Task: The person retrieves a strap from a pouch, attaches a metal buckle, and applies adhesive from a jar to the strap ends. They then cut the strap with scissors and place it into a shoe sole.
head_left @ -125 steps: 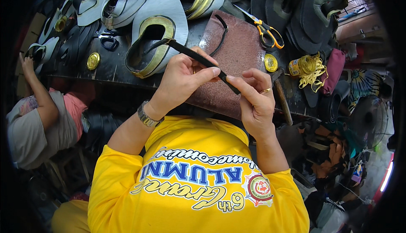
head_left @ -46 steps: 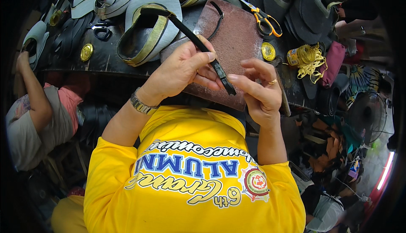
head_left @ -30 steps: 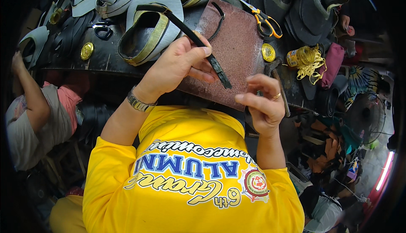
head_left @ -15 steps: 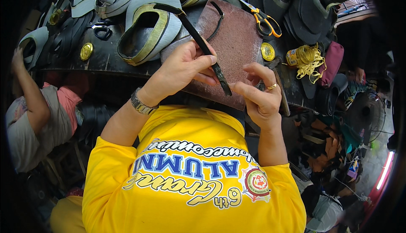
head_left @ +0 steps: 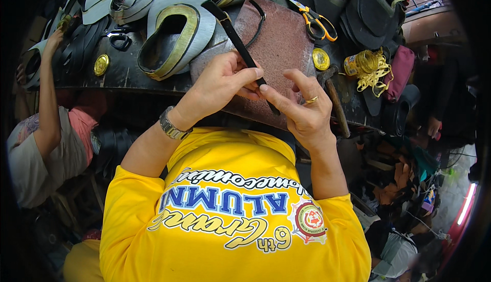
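Black and narrow, the strap (head_left: 236,39) runs from the upper middle of the frame down to the centre, where the left hand (head_left: 222,85) pinches it between thumb and fingers, closed firmly around it; the right hand (head_left: 302,108), just right of centre, meets the strap's lower end with its fingertips (head_left: 267,88) and seems to nip it lightly, though its remaining fingers spread loose and a gold ring shows on one; below the two hands the strap's tip lies over the reddish-brown mat (head_left: 279,51) on the dark workbench (head_left: 128,74); as a judgement, the work on the strap looks to be in mid-course, since the strap is loose in the hands and not joined to any sole; to the upper left sits a grey sole with a gold rim (head_left: 176,34), more soles stacked beyond it; orange-handled scissors (head_left: 314,21) lie at the upper right, a round gold tin (head_left: 321,59) beneath them, and a tangle of yellow thread (head_left: 371,67) further right; another person's arm (head_left: 48,92) reaches up along the left edge.
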Motion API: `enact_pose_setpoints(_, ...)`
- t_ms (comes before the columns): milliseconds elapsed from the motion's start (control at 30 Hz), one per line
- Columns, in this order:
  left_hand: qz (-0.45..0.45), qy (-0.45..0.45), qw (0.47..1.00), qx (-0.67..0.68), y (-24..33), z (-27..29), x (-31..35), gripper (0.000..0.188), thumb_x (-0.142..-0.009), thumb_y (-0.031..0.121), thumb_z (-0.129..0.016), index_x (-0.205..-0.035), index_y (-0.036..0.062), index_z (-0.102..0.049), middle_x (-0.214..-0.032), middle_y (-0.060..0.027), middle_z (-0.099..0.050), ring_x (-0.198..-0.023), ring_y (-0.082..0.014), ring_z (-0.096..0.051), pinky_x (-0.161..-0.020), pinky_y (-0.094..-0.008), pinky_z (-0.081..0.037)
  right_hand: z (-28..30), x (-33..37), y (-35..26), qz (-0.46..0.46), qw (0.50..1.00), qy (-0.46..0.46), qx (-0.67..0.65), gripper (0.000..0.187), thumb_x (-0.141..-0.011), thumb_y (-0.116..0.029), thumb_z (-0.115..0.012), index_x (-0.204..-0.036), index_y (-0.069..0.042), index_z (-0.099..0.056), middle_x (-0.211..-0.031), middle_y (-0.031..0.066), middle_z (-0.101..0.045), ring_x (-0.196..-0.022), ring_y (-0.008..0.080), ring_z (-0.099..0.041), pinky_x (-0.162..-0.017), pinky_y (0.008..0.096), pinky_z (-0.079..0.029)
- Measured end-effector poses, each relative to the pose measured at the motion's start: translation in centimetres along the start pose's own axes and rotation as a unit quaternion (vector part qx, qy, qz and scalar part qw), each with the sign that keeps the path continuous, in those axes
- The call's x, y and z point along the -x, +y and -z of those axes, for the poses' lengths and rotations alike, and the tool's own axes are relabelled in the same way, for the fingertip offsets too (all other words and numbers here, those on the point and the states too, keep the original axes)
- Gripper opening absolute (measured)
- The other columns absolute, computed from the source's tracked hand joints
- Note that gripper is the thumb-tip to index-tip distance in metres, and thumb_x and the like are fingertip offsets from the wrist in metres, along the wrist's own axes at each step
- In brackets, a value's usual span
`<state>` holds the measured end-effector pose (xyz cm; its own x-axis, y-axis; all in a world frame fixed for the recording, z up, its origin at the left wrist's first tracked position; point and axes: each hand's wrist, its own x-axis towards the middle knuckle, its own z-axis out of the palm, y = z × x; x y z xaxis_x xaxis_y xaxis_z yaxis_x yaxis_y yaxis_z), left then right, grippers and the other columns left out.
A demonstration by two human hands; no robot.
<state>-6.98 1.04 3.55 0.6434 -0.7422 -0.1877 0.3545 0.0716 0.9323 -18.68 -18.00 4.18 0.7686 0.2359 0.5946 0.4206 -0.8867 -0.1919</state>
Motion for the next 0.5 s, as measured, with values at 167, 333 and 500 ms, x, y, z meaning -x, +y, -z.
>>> enact_pose_setpoints(167, -0.012, 0.013, 0.999, -0.037, 0.0, -0.2, 0.0, 0.023, -0.099, 0.015, -0.064, -0.107, -0.0062, -0.06, -0.098, -0.0127, -0.067, -0.085, -0.0185, -0.073, -0.072, -0.029, -0.063, 0.4, -0.1, -0.2, 0.049, 0.999, -0.015, -0.013, 0.05, -0.072, 0.009, -0.072, -0.109, -0.023, -0.081, -0.11, 0.0077, -0.06, -0.076, 0.0172, -0.056, -0.061, 0.0298, -0.046)
enact_pose_setpoints(333, -0.02, 0.016, 0.998, -0.059, 0.2, 0.0, -0.1, 0.022, -0.1, 0.014, -0.064, -0.108, -0.0058, -0.058, -0.098, -0.0122, -0.067, -0.087, -0.0197, -0.073, -0.075, -0.0302, -0.063, 0.4, 0.3, -0.9, -0.064, 0.995, 0.025, -0.069, 0.051, -0.072, 0.011, -0.071, -0.111, -0.02, -0.08, -0.105, 0.0047, -0.059, -0.077, 0.0146, -0.052, -0.06, 0.0269, -0.042)
enact_pose_setpoints(500, -0.031, 0.021, 0.996, -0.076, 0.1, -0.3, -0.2, 0.022, -0.1, 0.014, -0.063, -0.108, -0.006, -0.058, -0.098, -0.0123, -0.067, -0.088, -0.0198, -0.073, -0.075, -0.0292, -0.063, 0.0, 0.4, -1.2, -0.035, 0.999, -0.001, -0.002, 0.049, -0.07, 0.009, -0.068, -0.109, -0.019, -0.078, -0.11, 0.0087, -0.06, -0.079, 0.0237, -0.058, -0.066, 0.0337, -0.048)
